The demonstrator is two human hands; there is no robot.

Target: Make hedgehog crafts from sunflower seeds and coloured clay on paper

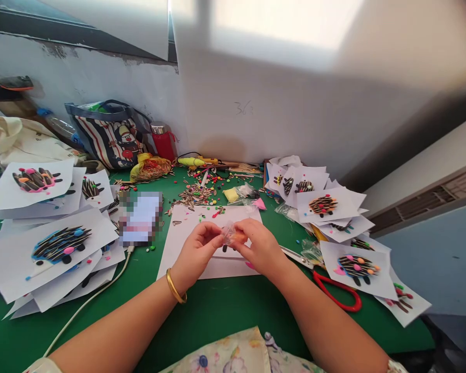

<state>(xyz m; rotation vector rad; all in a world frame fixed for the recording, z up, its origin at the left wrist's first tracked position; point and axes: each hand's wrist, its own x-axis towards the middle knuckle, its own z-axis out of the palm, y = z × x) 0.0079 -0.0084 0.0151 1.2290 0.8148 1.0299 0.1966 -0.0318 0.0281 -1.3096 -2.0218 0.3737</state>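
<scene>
Over a white sheet of paper (176, 254), my left hand (198, 254) and my right hand (261, 248) meet at a small clear plastic bag (228, 232). Fingertips of both hands pinch the bag. A lump of orange clay (239, 237) shows at my right fingers; whether it is inside the bag I cannot tell. Part of the paper's middle is hidden by my hands, with some dark and pink bits peeking out below them. Just beyond the sheet lie a bag of yellow clay (231, 195) and a piece of pink clay (259, 203).
Sunflower seeds (196, 194) and coloured beads are scattered at the back of the green table (217, 321). Red-handled scissors (336, 292) lie right. Paper hedgehog pictures pile up left (62, 248) and right (357, 269). A phone (142, 217) with a cable, a striped bag (104, 134) and a red flask (163, 141) stand left.
</scene>
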